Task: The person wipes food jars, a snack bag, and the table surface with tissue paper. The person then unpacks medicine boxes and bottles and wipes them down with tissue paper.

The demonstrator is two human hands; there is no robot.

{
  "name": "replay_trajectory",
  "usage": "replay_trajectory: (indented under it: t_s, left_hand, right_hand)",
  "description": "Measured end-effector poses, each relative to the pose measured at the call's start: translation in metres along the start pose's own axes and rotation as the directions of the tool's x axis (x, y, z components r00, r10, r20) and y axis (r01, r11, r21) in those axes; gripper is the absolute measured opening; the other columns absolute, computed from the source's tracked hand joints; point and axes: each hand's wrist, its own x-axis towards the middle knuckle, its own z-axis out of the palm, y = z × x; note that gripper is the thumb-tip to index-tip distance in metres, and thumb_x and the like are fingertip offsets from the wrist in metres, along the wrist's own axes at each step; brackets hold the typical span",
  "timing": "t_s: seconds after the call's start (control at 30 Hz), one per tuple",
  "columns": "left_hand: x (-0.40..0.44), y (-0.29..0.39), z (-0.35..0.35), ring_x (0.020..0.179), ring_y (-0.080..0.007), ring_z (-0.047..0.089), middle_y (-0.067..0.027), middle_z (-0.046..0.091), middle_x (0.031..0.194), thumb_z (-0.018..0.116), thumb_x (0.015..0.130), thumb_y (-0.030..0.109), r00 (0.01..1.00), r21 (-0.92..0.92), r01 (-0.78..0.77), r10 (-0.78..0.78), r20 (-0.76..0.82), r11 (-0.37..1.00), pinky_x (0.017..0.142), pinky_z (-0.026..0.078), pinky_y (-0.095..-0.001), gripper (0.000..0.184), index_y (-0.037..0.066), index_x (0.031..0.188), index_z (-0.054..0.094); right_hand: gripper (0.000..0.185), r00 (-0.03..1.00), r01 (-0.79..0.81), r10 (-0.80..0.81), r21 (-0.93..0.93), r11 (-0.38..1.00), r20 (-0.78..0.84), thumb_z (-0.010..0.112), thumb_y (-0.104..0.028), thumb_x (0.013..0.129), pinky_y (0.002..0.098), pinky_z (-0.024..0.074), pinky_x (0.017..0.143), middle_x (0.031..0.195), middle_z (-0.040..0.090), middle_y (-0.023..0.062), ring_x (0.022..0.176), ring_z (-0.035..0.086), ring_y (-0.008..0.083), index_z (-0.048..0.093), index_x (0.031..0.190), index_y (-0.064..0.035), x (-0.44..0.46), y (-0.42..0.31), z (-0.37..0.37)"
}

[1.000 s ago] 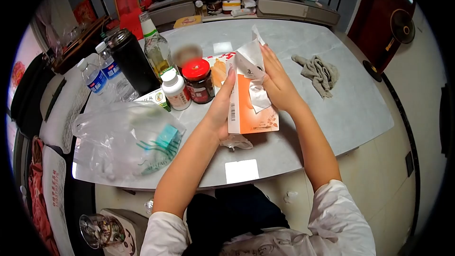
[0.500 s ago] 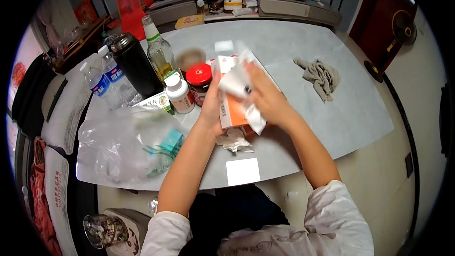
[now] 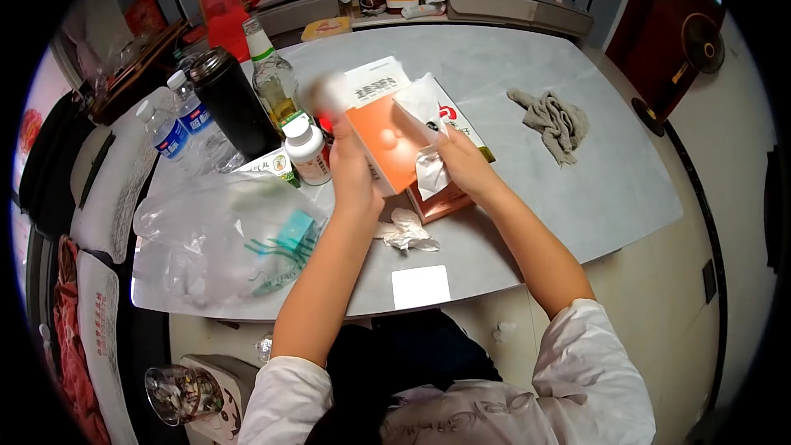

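Note:
An orange and white box is tilted above the grey table, with my left hand wrapped round its left side. My right hand is closed on a white tissue at the box's right edge. Under the held box lie another reddish box and a white box with red print, both partly hidden. A crumpled tissue rests just below. Left of my left hand stands a white pill bottle; the red-lidded jar behind it is mostly hidden.
On the left stand a black flask, a glass bottle and two water bottles. A clear plastic bag lies at the near left. A grey cloth is on the right. A bin stands below left.
The held box has moved left and tilted, showing its orange face. My right hand has moved with the tissue to its right edge. More of the boxes beneath now shows.

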Motion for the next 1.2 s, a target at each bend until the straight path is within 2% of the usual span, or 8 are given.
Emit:
replay_trajectory:
  t_s: [0.2, 0.33, 0.67, 0.8, 0.83, 0.93, 1.03, 1.2]
  left_hand:
    - [0.006, -0.003, 0.001, 0.09, -0.0175, 0.054, -0.0115, 0.054, 0.103, 0.052, 0.083, 0.039, 0.991, 0.102, -0.107, 0.114, -0.064, 0.989, 0.076, 0.045, -0.0307, 0.057, 0.0, 0.119, 0.031]
    - [0.007, -0.003, 0.004, 0.108, -0.0212, 0.043, -0.0156, 0.04, 0.122, 0.064, 0.076, 0.031, 0.995, 0.26, -0.062, 0.041, 0.087, 0.964, 0.089, 0.036, -0.0316, 0.079, 0.002, 0.129, 0.012]
    - [-0.009, 0.003, 0.017, 0.114, -0.022, 0.035, -0.0148, 0.032, 0.127, 0.072, 0.068, 0.028, 0.986, 0.205, -0.089, 0.057, 0.157, 0.975, 0.093, 0.031, -0.0313, 0.097, 0.002, 0.133, 0.005]
    - [-0.004, -0.023, 0.005, 0.116, -0.0246, 0.035, -0.0164, 0.033, 0.126, 0.072, 0.068, 0.025, 0.971, 0.482, -0.239, 0.219, 0.098, 0.843, 0.095, 0.029, -0.0318, 0.093, -0.001, 0.132, 0.009]
    - [-0.003, -0.022, 0.005, 0.116, -0.0253, 0.035, -0.017, 0.033, 0.126, 0.072, 0.068, 0.024, 0.967, 0.496, -0.25, 0.241, 0.083, 0.832, 0.096, 0.028, -0.0322, 0.092, -0.002, 0.131, 0.01]
    - [0.003, -0.018, 0.001, 0.103, -0.0211, 0.047, -0.0166, 0.045, 0.115, 0.068, 0.072, 0.013, 0.974, 0.497, -0.223, 0.212, 0.079, 0.839, 0.087, 0.039, -0.0291, 0.077, -0.005, 0.129, 0.02]
    - [0.0, -0.003, 0.01, 0.082, -0.0119, 0.056, -0.0123, 0.056, 0.098, 0.063, 0.075, 0.004, 0.988, 0.368, -0.125, 0.08, 0.135, 0.921, 0.068, 0.047, -0.02, 0.068, -0.005, 0.129, 0.022]
    - [-0.003, -0.012, 0.011, 0.078, -0.0104, 0.054, -0.0089, 0.055, 0.093, 0.063, 0.076, 0.01, 0.992, 0.527, -0.089, 0.028, 0.123, 0.845, 0.062, 0.045, -0.0193, 0.075, 0.0, 0.133, 0.015]
  right_hand:
    - [0.037, 0.957, 0.261, -0.247, 0.077, 0.962, -0.15, 0.04, -0.027, 0.09, 0.0246, 0.0394, 0.076, 0.097, 0.054, 0.0052, 0.086, 0.049, 0.0109, 0.044, 0.113, 0.002, 0.008, 0.009, 0.0]
    - [0.037, 0.784, 0.515, -0.592, -0.337, 0.788, -0.188, 0.039, -0.03, 0.09, 0.0266, 0.0386, 0.076, 0.093, 0.054, 0.0076, 0.085, 0.049, 0.013, 0.05, 0.104, 0.0033, 0.007, 0.004, -0.005]
    - [0.033, 0.996, 0.008, -0.045, 0.444, 0.896, 0.072, 0.04, -0.022, 0.089, 0.0261, 0.042, 0.078, 0.103, 0.055, 0.0072, 0.089, 0.053, 0.0127, 0.046, 0.109, 0.0027, -0.007, -0.017, -0.007]
    - [0.038, 0.964, 0.265, -0.245, -0.298, 0.917, 0.102, 0.039, -0.026, 0.089, 0.0267, 0.0411, 0.078, 0.099, 0.058, 0.0095, 0.088, 0.055, 0.0167, 0.043, 0.116, 0.0006, -0.009, -0.026, -0.023]
    - [0.043, 0.832, 0.54, -0.551, -0.317, 0.78, 0.061, 0.04, -0.028, 0.089, 0.0307, 0.0413, 0.075, 0.094, 0.059, 0.0124, 0.084, 0.056, 0.0203, 0.039, 0.121, -0.0007, -0.007, -0.02, -0.011]
    - [0.04, 0.893, 0.391, -0.447, -0.412, 0.823, -0.047, 0.037, -0.019, 0.087, 0.0319, 0.0418, 0.069, 0.088, 0.059, 0.0124, 0.076, 0.055, 0.0191, 0.039, 0.121, 0.0017, 0.001, -0.004, -0.016]
    - [0.033, 0.935, 0.273, -0.265, 0.001, 0.962, -0.236, 0.036, -0.018, 0.087, 0.0237, 0.0425, 0.066, 0.087, 0.057, 0.0053, 0.074, 0.053, 0.0111, 0.047, 0.112, 0.0008, 0.011, -0.005, -0.027]
    - [0.026, 0.964, 0.083, -0.132, -0.211, 0.974, -0.23, 0.038, -0.016, 0.083, 0.0273, 0.0421, 0.059, 0.075, 0.057, 0.0077, 0.065, 0.052, 0.0144, 0.055, 0.091, 0.0017, 0.031, 0.013, -0.048]
